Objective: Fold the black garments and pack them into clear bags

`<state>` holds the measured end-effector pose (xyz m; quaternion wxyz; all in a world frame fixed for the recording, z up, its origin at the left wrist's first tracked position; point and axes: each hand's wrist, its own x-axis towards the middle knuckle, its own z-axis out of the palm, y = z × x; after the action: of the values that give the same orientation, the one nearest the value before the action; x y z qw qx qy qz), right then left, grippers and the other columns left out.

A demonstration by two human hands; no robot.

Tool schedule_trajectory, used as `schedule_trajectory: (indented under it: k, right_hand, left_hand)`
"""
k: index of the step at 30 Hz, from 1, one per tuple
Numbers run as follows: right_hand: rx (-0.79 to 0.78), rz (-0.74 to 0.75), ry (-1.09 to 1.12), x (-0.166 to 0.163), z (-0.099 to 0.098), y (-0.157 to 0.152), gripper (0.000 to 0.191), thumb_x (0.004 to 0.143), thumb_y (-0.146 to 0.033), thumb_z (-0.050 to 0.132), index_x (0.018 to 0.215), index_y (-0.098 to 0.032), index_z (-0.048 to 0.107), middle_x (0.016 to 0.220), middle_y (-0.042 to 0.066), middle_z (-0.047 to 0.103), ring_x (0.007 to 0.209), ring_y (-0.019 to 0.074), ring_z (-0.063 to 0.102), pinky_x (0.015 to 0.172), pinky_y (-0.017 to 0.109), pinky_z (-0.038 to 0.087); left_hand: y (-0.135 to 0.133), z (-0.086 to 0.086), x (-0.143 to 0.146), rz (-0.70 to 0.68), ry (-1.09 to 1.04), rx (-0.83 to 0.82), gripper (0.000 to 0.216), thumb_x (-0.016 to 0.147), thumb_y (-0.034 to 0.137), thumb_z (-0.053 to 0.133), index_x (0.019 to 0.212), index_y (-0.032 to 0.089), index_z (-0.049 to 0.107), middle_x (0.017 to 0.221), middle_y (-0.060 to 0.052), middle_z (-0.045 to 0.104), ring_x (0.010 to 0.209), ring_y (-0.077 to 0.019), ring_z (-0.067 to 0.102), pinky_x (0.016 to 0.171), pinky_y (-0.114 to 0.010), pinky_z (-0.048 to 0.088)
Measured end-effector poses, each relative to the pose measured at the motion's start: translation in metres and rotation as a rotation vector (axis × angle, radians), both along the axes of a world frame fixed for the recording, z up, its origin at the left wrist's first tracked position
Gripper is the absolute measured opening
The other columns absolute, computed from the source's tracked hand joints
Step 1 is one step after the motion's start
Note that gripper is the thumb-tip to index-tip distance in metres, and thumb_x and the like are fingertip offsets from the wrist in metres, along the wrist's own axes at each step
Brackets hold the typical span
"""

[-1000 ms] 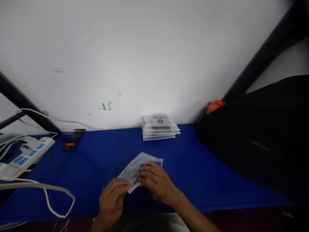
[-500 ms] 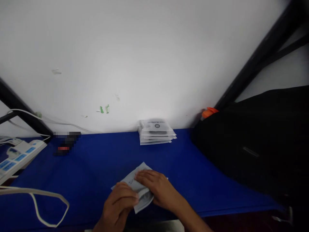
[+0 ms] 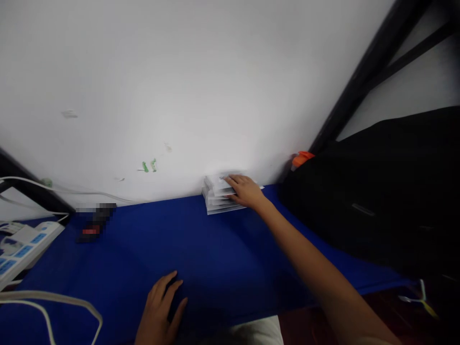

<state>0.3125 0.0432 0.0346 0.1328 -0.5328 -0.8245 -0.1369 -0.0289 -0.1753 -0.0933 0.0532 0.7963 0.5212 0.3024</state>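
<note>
Right hand (image 3: pixel 244 189) lay open atop packet stack (image 3: pixel 216 204) | left hand (image 3: pixel 160 311) rested open on blue table (image 3: pixel 215 249), well apart from stack

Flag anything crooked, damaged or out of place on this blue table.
The stack of packets against the wall is not squared: its layers fan out at the edges under the right hand. A loose white cable loops across the table's front left corner. Small green marks stain the wall. Nothing looks spilled or broken.
</note>
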Motion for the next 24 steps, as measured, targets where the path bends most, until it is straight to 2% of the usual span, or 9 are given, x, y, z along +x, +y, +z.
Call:
schedule_trajectory:
  k: [2,5,8,11,15,19,24]
  right_hand:
    - [-0.023,-0.001,-0.014,0.000,-0.018,0.012,0.067,0.090,-0.050,0.053,0.143,-0.011,0.043,0.147,0.019,0.045,0.132,0.0342,0.044,0.109,0.045,0.032]
    - [-0.009,-0.008,-0.014,0.002,-0.034,0.017,0.074,0.090,-0.060,0.048,0.145,-0.011,0.040,0.150,0.020,0.041,0.135,0.0341,0.039,0.111,0.045,0.027]
    - [-0.013,-0.010,-0.023,0.003,-0.036,0.017,0.075,0.091,-0.062,0.047,0.146,-0.011,0.039,0.150,0.020,0.040,0.136,0.0338,0.038,0.112,0.045,0.025]
    - [-0.028,-0.013,-0.027,0.003,-0.031,0.018,0.076,0.090,-0.063,0.047,0.146,-0.012,0.040,0.149,0.019,0.042,0.135,0.0331,0.040,0.113,0.044,0.026]
    - [-0.036,-0.029,-0.026,-0.002,-0.026,0.015,0.067,0.092,-0.050,0.051,0.145,-0.011,0.040,0.149,0.018,0.043,0.134,0.0330,0.041,0.112,0.044,0.027]
    - [-0.029,-0.026,-0.022,-0.012,-0.023,0.013,0.061,0.090,-0.037,0.056,0.143,-0.008,0.043,0.147,0.020,0.045,0.132,0.0334,0.043,0.110,0.044,0.029]
    - [-0.011,-0.019,0.016,-0.017,-0.017,0.014,0.063,0.087,-0.040,0.059,0.139,-0.007,0.046,0.142,0.022,0.049,0.129,0.0352,0.046,0.109,0.047,0.031]
  left_hand:
    - [-0.001,-0.003,0.002,0.014,-0.006,0.009,0.031,0.092,0.039,0.056,0.119,0.029,0.063,0.126,-0.009,0.063,0.113,-0.0298,0.062,0.086,-0.051,0.058]
    - [-0.001,-0.004,0.005,0.029,-0.002,-0.025,0.029,0.091,0.041,0.056,0.117,0.029,0.064,0.126,-0.009,0.063,0.113,-0.0306,0.061,0.087,-0.053,0.056]
    - [0.005,0.000,0.006,0.050,0.030,-0.101,0.030,0.091,0.043,0.057,0.117,0.029,0.064,0.126,-0.009,0.062,0.114,-0.0309,0.060,0.089,-0.055,0.054]
    - [0.019,0.012,0.010,0.018,0.054,-0.202,0.033,0.091,0.046,0.055,0.118,0.029,0.063,0.128,-0.010,0.059,0.116,-0.0312,0.057,0.092,-0.057,0.050]
    - [0.053,0.028,0.024,-0.126,0.064,-0.311,0.040,0.092,0.050,0.052,0.125,0.027,0.058,0.135,-0.010,0.053,0.125,-0.0306,0.050,0.100,-0.058,0.044]
    - [0.096,0.033,0.047,-0.244,0.099,-0.302,0.042,0.090,0.048,0.057,0.124,0.022,0.057,0.136,-0.013,0.052,0.128,-0.0307,0.048,0.104,-0.055,0.040]
    - [0.152,0.031,0.062,-0.186,0.180,-0.249,0.046,0.088,0.042,0.061,0.125,0.016,0.057,0.135,-0.016,0.053,0.128,-0.0311,0.048,0.106,-0.050,0.040]
